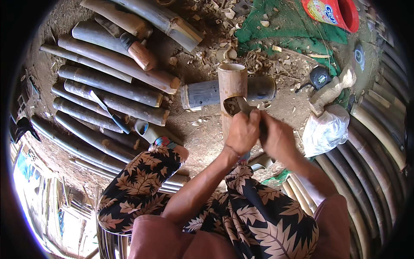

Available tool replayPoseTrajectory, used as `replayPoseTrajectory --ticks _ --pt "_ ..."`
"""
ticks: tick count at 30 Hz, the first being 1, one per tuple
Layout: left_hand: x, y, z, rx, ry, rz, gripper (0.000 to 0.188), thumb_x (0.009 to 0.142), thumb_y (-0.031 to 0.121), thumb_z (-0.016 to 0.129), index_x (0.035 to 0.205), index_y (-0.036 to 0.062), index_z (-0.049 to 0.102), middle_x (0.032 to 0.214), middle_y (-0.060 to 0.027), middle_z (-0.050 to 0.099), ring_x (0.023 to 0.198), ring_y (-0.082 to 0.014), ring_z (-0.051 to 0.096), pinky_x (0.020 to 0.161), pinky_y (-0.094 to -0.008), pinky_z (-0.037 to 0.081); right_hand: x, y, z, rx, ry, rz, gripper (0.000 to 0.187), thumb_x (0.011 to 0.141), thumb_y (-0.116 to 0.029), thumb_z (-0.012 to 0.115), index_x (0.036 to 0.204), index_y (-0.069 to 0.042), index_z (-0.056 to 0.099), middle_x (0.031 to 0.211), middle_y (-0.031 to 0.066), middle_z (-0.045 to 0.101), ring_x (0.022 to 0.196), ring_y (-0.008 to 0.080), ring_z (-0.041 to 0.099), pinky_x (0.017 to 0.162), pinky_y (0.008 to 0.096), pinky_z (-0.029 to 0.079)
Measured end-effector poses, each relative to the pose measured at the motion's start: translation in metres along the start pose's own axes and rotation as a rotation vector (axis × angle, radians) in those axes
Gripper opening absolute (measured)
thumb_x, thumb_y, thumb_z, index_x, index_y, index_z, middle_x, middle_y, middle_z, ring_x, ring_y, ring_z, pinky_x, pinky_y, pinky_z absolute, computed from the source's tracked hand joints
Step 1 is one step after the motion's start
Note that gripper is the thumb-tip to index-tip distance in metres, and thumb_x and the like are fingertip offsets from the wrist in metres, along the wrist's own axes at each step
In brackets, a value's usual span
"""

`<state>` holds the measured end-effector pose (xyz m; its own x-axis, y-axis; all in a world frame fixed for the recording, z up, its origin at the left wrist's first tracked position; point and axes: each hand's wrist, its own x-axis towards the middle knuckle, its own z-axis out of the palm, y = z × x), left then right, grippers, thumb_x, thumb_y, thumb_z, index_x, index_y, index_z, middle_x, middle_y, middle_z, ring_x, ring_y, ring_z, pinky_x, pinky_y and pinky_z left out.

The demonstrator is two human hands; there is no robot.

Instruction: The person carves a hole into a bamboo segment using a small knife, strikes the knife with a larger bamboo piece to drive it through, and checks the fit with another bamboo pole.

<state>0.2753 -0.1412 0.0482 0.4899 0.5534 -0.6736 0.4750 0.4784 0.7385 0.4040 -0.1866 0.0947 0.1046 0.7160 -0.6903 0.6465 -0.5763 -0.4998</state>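
Note:
A pale, peeled bamboo tube (233,83) points away from me, its far end propped across a dark bamboo piece (200,95). An oval hole is cut in its upper side. The grey-brown blade of a knife (244,106) reaches into that hole at a slant. My left hand (244,133) is closed around the knife close to the blade, right beside the hole. Just to its right, my right hand (278,136) is wrapped around the dark handle, slightly smeared by motion. The blade's tip is hidden inside the tube.
Dark bamboo poles (110,93) lie in rows at left, with a wooden-handled tool (142,56) and a slim knife (110,112) on them. At right are a tape measure (319,77), a wooden mallet-like piece (330,93), a plastic bag (326,130) and a red bucket (345,15).

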Motion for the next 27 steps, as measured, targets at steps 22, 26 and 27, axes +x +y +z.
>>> replayPoseTrajectory --ticks 22,26,27 --pt "-0.036 0.008 -0.016 -1.171 -0.265 -0.413 0.068 0.09 0.066 0.046 0.119 0.0041 0.053 0.101 -0.011 0.061 0.09 -0.0246 0.06 0.089 -0.0382 0.045 0.083 -0.051 -0.057 -0.728 -0.391 -0.573 0.014 0.078 -0.019 0.065 0.083 -0.008 0.072 0.071 0.0105 0.067 0.068 0.0241 0.067 0.061 0.0359 0.05" --pt "-0.075 0.015 -0.023 -0.041 -0.4 -0.1 0.059 0.084 0.034 0.066 0.126 -0.0027 0.047 0.101 -0.0162 0.06 0.1 -0.0329 0.06 0.088 -0.0432 0.048 0.024 -0.018 -0.039 -0.136 -0.453 0.063 0.037 0.096 -0.034 0.052 0.081 -0.003 0.063 0.071 0.0149 0.065 0.072 0.0288 0.064 0.073 0.0418 0.048" --pt "-0.081 0.022 -0.023 0.165 -0.4 0.01 0.06 0.083 0.026 0.069 0.128 -0.004 0.045 0.101 -0.0174 0.059 0.1 -0.0357 0.059 0.088 -0.0456 0.048 0.007 -0.015 -0.027 0.218 -0.348 0.171 0.035 0.097 -0.032 0.05 0.085 -0.002 0.063 0.075 0.0144 0.067 0.076 0.0248 0.065 0.076 0.038 0.048"
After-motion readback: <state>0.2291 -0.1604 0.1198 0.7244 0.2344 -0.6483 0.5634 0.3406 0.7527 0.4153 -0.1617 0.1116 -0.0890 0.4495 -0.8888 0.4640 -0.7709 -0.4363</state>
